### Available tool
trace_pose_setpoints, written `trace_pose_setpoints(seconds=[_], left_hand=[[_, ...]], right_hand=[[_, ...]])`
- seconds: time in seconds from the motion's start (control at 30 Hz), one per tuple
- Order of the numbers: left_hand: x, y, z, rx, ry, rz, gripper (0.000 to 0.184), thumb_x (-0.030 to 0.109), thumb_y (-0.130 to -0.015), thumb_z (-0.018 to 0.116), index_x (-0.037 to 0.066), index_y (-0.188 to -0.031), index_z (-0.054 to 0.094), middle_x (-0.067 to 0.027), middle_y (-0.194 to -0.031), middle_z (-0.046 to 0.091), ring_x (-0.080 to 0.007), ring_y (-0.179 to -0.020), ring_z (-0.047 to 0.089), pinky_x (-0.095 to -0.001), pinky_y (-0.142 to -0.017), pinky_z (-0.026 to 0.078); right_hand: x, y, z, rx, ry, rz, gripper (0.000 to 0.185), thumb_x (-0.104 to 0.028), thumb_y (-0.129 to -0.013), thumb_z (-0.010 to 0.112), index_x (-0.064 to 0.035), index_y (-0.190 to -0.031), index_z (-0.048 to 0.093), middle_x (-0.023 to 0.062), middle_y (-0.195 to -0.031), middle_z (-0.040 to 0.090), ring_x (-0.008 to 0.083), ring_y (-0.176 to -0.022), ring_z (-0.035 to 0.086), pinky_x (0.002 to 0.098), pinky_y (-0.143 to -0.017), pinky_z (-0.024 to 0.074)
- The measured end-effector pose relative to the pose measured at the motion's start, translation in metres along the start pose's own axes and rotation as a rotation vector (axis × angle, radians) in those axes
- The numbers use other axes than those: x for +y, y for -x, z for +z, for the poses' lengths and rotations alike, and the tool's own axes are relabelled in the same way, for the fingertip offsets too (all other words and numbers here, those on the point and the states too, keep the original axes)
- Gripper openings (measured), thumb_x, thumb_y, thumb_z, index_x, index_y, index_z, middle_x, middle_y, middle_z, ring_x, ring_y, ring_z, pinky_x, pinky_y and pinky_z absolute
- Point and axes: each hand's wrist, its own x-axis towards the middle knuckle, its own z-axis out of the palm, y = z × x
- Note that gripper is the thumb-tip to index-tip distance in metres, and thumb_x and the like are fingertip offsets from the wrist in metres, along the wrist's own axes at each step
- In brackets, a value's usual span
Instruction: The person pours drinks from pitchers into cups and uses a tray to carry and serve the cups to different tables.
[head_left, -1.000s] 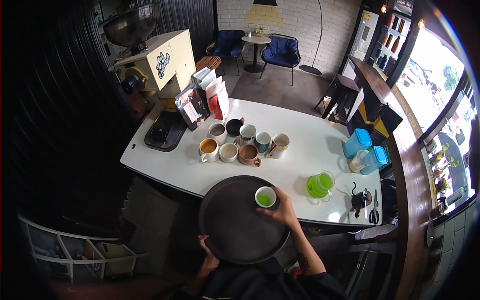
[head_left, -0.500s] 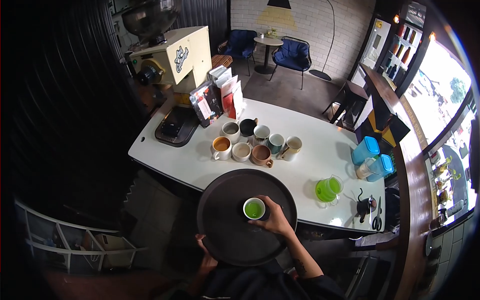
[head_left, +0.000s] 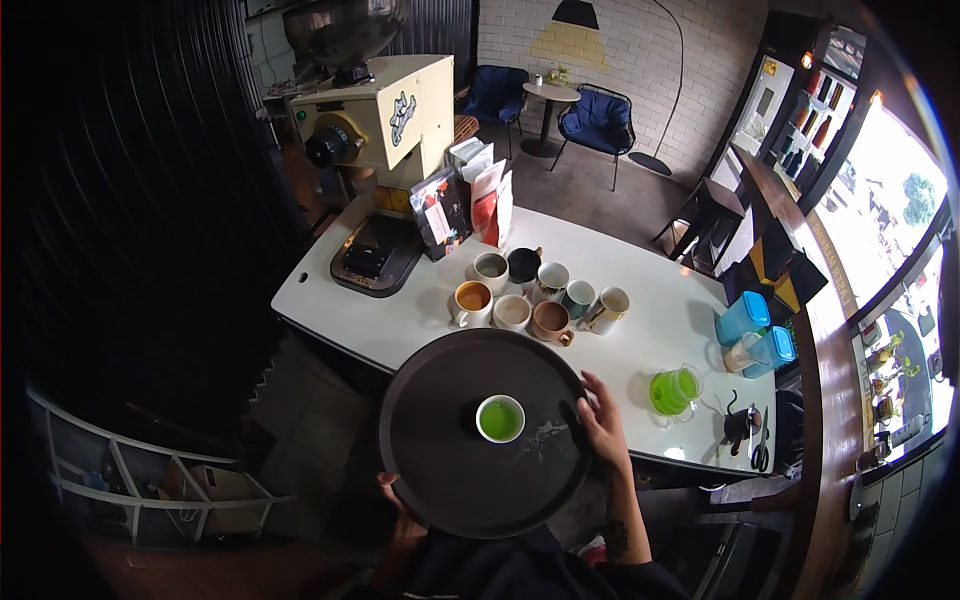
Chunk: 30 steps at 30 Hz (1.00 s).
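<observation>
A round dark serving tray (head_left: 440, 390) is held level in front of me, overlapping the near edge of the white counter. My left hand (head_left: 398, 502) grips its lower left rim; the thumb shows on top and the other fingers are hidden underneath. On the tray stands a small white cup (head_left: 500, 419) of bright green liquid, upright and touched by neither hand. My right hand (head_left: 604, 426) is at the tray's right rim, fingers stretched and apart, holding nothing that I can see. A wet-looking smear lies on the tray right of the cup.
Several mugs (head_left: 512, 312) are grouped on the white counter (head_left: 640, 270) beyond the tray. To the right stand a glass jug of green liquid (head_left: 674, 391), a small dark kettle (head_left: 740, 428), scissors (head_left: 761, 455) and blue-lidded containers (head_left: 743, 318). A cream grinder (head_left: 390, 115) stands back left.
My right hand has let go of the cup and moved right to the tray's rim. The cup now stands free on the tray. My left hand keeps its hold; the view has shifted slightly.
</observation>
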Motion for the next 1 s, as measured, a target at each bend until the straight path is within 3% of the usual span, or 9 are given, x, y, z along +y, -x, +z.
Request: trace_pose_setpoints(seconds=[0.03, 0.1, 0.3, 0.5, 0.53, 0.57, 0.73, 0.97, 1.0], left_hand=[[0.005, -0.002, -0.003, 0.002, -0.001, 0.001, 0.054, 0.024, -0.086, 0.057, 0.008, -0.137, 0.046, -0.0136, -0.129, 0.052, -0.0288, -0.111, 0.056, -0.0432, -0.095, 0.048], [0.016, -0.006, -0.009, 0.011, 0.003, 0.010, 0.054, 0.023, -0.086, 0.058, 0.008, -0.137, 0.046, -0.0135, -0.129, 0.053, -0.0287, -0.110, 0.056, -0.0431, -0.094, 0.048], [0.061, -0.028, -0.035, 0.032, -0.004, 0.013, 0.053, 0.021, -0.086, 0.058, 0.008, -0.136, 0.046, -0.0131, -0.128, 0.053, -0.0284, -0.109, 0.057, -0.0427, -0.094, 0.048], [0.119, -0.057, -0.076, 0.075, -0.045, -0.028, 0.053, 0.019, -0.086, 0.058, 0.008, -0.136, 0.046, -0.0127, -0.128, 0.053, -0.0281, -0.109, 0.057, -0.0424, -0.093, 0.049], [0.130, -0.061, -0.082, 0.081, -0.065, -0.036, 0.053, 0.018, -0.086, 0.058, 0.008, -0.136, 0.046, -0.0126, -0.128, 0.053, -0.0281, -0.109, 0.057, -0.0423, -0.093, 0.049], [0.140, -0.065, -0.089, 0.078, -0.083, -0.024, 0.053, 0.018, -0.086, 0.058, 0.008, -0.136, 0.047, -0.0125, -0.127, 0.054, -0.0281, -0.108, 0.057, -0.0423, -0.093, 0.049], [0.214, -0.050, -0.043, -0.020, -0.237, 0.249, 0.070, 0.014, -0.086, 0.061, 0.010, -0.150, 0.033, -0.0129, -0.134, 0.051, -0.0281, -0.119, 0.053, -0.0411, -0.097, 0.048], [0.284, -0.085, -0.060, 0.256, -0.459, 0.423, 0.068, 0.012, -0.087, 0.065, 0.007, -0.148, 0.036, -0.0118, -0.138, 0.050, -0.0231, -0.127, 0.047, -0.0360, -0.105, 0.038], [0.295, -0.093, -0.064, 0.238, -0.491, 0.482, 0.068, 0.012, -0.087, 0.065, 0.006, -0.148, 0.036, -0.0118, -0.138, 0.049, -0.0231, -0.128, 0.046, -0.0354, -0.106, 0.036]], right_hand=[[0.005, -0.002, 0.008, -0.014, 0.132, -0.160, 0.058, -0.021, -0.095, 0.061, 0.0008, -0.143, 0.039, 0.0155, -0.135, 0.052, 0.0206, -0.126, 0.049, 0.0334, -0.104, 0.0396], [0.000, -0.003, 0.026, -0.006, -0.088, -0.113, 0.061, -0.018, -0.091, 0.067, 0.0015, -0.142, 0.040, 0.0150, -0.136, 0.052, 0.0210, -0.126, 0.050, 0.0322, -0.103, 0.0405], [-0.024, -0.003, 0.074, 0.047, -0.089, -0.059, 0.069, -0.007, -0.081, 0.075, 0.0011, -0.141, 0.042, 0.0152, -0.131, 0.055, 0.0216, -0.117, 0.057, 0.0324, -0.099, 0.0457], [-0.016, -0.011, 0.128, 0.106, -0.034, -0.110, 0.067, -0.005, -0.080, 0.073, 0.0012, -0.140, 0.044, 0.0160, -0.130, 0.056, 0.0232, -0.113, 0.060, 0.0341, -0.097, 0.0488], [-0.031, -0.011, 0.146, 0.128, -0.122, -0.042, 0.070, -0.018, -0.078, 0.078, 0.0029, -0.137, 0.047, 0.0184, -0.131, 0.056, 0.0271, -0.120, 0.056, 0.0391, -0.102, 0.0442], [-0.028, -0.018, 0.159, 0.111, -0.126, -0.046, 0.070, -0.018, -0.078, 0.078, 0.0029, -0.137, 0.047, 0.0184, -0.131, 0.056, 0.0271, -0.120, 0.056, 0.0391, -0.102, 0.0442], [-0.034, -0.040, 0.221, 0.080, -0.092, -0.036, 0.069, -0.014, -0.079, 0.076, 0.0034, -0.138, 0.045, 0.0193, -0.122, 0.060, 0.0260, -0.112, 0.060, 0.0370, -0.096, 0.0481], [-0.011, -0.112, 0.312, -0.066, -0.087, -0.015, 0.066, -0.010, -0.081, 0.072, 0.0058, -0.137, 0.043, 0.0190, -0.118, 0.063, 0.0255, -0.111, 0.061, 0.0366, -0.097, 0.0473], [-0.007, -0.125, 0.327, -0.088, -0.079, -0.036, 0.065, -0.005, -0.081, 0.071, 0.0030, -0.139, 0.041, 0.0171, -0.114, 0.065, 0.0223, -0.104, 0.063, 0.0330, -0.090, 0.0498]])
